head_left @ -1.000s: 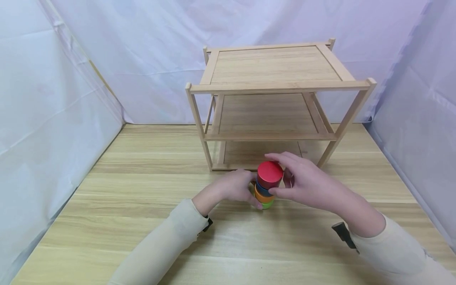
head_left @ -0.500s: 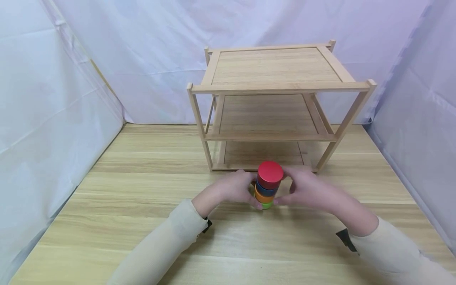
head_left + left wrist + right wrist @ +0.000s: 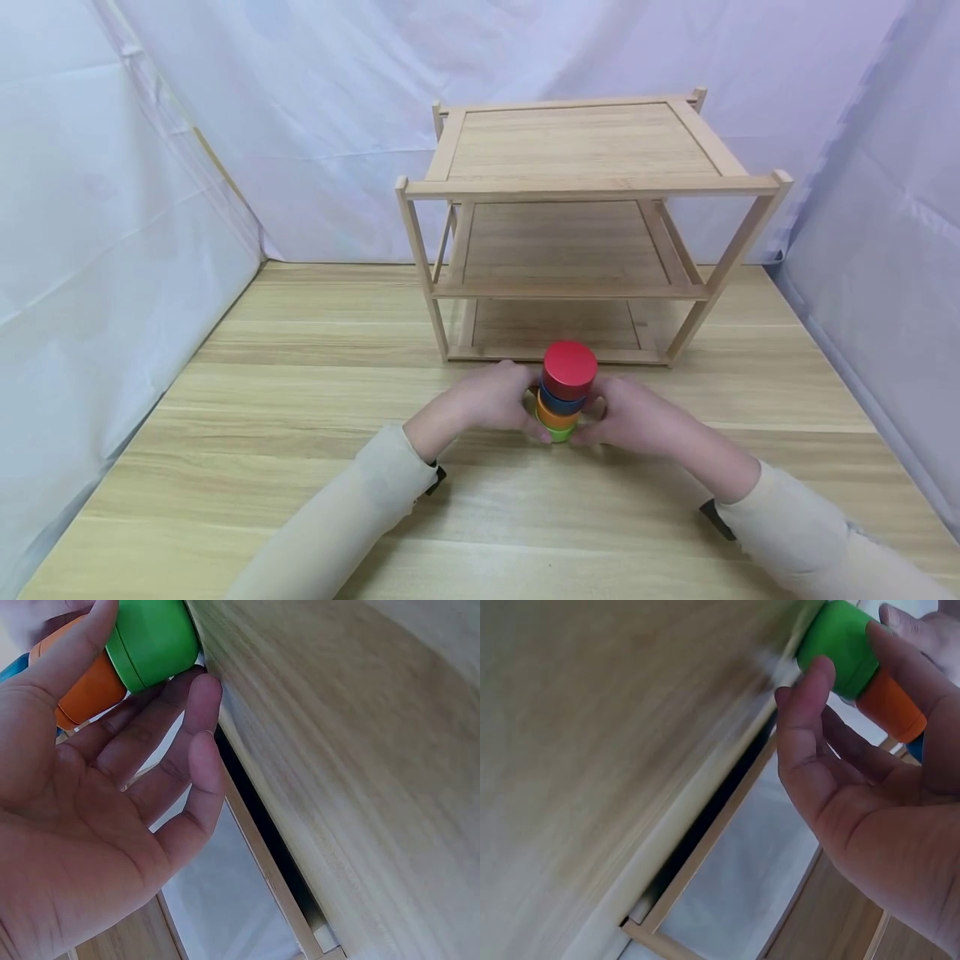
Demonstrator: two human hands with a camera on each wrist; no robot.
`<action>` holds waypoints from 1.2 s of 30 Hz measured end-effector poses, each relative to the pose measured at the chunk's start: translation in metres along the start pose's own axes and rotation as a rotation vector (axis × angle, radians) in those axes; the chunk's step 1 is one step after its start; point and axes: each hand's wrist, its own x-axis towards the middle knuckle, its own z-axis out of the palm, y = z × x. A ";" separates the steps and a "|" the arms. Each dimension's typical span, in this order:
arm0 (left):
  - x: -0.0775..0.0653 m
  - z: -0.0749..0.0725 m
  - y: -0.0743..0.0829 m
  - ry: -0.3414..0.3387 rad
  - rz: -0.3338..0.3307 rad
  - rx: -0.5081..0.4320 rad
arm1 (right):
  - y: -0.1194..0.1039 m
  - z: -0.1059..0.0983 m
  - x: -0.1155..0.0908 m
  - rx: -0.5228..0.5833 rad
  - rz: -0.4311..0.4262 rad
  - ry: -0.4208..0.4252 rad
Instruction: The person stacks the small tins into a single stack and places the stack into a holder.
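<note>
The left forearm point(image 3: 345, 508) and right forearm point(image 3: 802, 525) reach forward, slanting inward. The left hand point(image 3: 487, 400) and right hand point(image 3: 637, 417) face each other closely, each thumb point(image 3: 67, 656) on the near side, fingers point(image 3: 161, 761) bent opposite. How firmly either hand grips is hard to judge.

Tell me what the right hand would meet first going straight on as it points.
The right hand would first meet the stack of green, orange, blue and red cylinders, right in front of its palm; the exact contact spot is unclear. The left hand lies beyond.
</note>
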 end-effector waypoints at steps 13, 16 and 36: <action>-0.001 -0.001 -0.001 0.015 0.011 -0.037 | -0.006 0.008 0.001 0.026 -0.001 0.049; -0.002 -0.001 -0.002 0.013 0.015 -0.053 | -0.005 0.009 0.002 0.014 -0.014 0.058; -0.006 -0.015 -0.003 -0.013 0.034 -0.139 | -0.012 0.000 0.003 0.043 -0.056 0.035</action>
